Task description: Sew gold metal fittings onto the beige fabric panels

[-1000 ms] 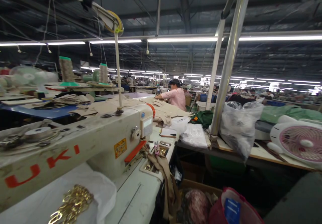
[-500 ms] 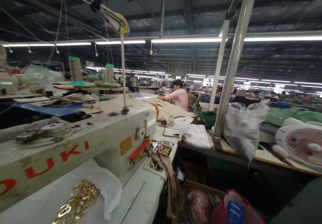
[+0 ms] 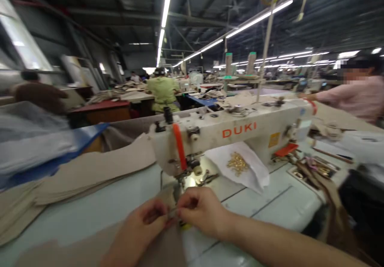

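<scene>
At the near edge of the worktop, a beige fabric piece lies under the left hand and reaches up to the needle area. The left thumb and fingers pinch its edge; the right hand, just beside, pinches it too, thumb against bent fingertips, though blur hides the exact spot.

Toward the left edge, cut beige panels lie in overlapping layers. Near the right edge, a brown strap trails beside a tray of gold-coloured rings.

Behind the hands stands the DUKI sewing machine; beneath its arm, a white sheet carries a heap of gold-coloured hardware.

Past the worktop's far edge are a person in pink on the right, a person in yellow-green, two thread cones and strip lights.
</scene>
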